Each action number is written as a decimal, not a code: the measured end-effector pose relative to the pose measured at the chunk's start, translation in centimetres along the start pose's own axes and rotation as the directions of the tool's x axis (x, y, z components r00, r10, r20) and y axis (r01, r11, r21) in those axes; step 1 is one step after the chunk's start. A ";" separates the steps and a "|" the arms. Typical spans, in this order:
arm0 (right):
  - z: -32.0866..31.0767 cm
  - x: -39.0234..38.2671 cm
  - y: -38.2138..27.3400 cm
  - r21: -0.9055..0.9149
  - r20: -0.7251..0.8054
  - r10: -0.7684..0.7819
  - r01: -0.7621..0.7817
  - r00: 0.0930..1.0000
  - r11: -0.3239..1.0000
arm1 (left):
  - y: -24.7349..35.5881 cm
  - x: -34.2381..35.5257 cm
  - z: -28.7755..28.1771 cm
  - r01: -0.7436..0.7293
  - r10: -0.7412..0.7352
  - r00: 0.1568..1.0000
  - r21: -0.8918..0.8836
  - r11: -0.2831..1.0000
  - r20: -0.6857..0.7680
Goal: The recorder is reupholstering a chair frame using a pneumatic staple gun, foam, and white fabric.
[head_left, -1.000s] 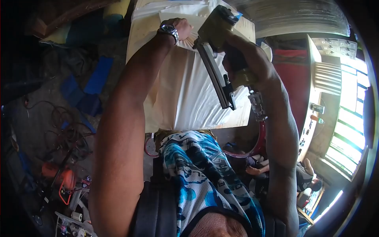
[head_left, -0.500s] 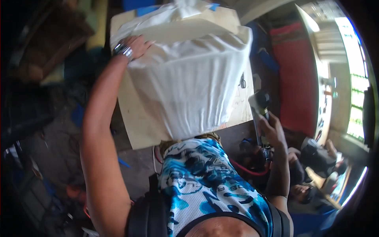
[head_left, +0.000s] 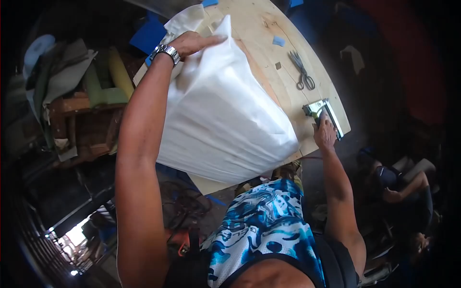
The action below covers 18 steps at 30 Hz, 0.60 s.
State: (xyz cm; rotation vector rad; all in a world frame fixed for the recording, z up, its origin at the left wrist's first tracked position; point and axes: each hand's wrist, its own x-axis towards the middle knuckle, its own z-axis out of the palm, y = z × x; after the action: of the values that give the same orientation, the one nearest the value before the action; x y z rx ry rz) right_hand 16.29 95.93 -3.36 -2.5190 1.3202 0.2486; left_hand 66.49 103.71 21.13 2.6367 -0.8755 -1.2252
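Note:
A cushion-like form wrapped in white cloth [head_left: 218, 110] lies on a pale wooden board [head_left: 259, 29], one corner of the cloth standing up in a peak. My left hand [head_left: 194, 44], with a metal watch at its wrist, grips the cloth beside that peak, its index finger stretched toward it. Over at the board's right edge, my right hand [head_left: 326, 134] has its fingers around the handle of a staple gun [head_left: 318, 106], which rests on the wood. Black scissors [head_left: 302, 72] lie just beyond the tool.
A small blue scrap [head_left: 278, 41] is on the board. Furniture frames with green and yellow padding [head_left: 103, 81] stand at the left. Another person [head_left: 408, 185] is at the lower right. Cords and dark clutter [head_left: 185, 204] cover the floor near me.
The staple gun has gone from the air off the board's right side down onto the board. My left hand has shifted along the cloth, which now rises in a peak. The view has turned.

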 end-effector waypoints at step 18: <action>-23.7 16.7 -31.9 0.974 0.098 -0.735 0.087 0.671 0.209 | 2.2 -6.3 -2.9 -0.405 0.282 0.907 -0.463 0.788 -0.314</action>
State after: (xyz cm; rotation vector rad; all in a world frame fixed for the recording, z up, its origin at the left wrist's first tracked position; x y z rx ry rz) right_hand 52.46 92.46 19.77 -1.4331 0.1936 0.0378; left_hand 64.41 104.86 28.01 2.0163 -0.7995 -0.8816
